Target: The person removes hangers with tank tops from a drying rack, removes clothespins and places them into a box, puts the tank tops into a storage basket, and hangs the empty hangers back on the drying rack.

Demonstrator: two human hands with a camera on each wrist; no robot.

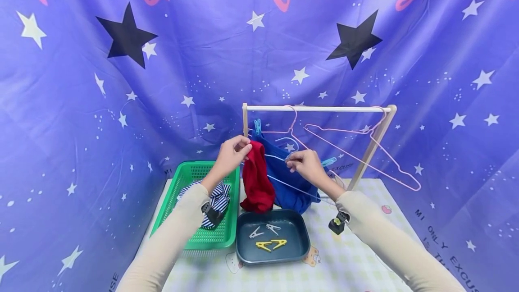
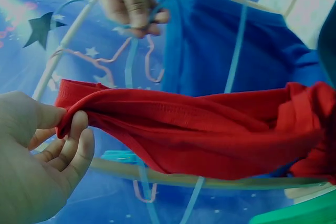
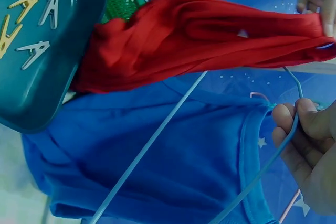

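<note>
My left hand pinches the top edge of a red cloth garment, which hangs down in folds beside the green basket. In the left wrist view the garment's waist-like band is bunched at the thumb and fingertips. My right hand pinches a light blue wire hanger near its neck, with the hook pointing up. Part of that hanger passes behind the red garment. Behind both hands a blue garment hangs from the rack, with light blue clothespins at its top corners.
A rack with a white bar holds pink hangers. On the table, a green basket holds a striped cloth. A dark tray with yellow clothespins and grey clothespins stands in front.
</note>
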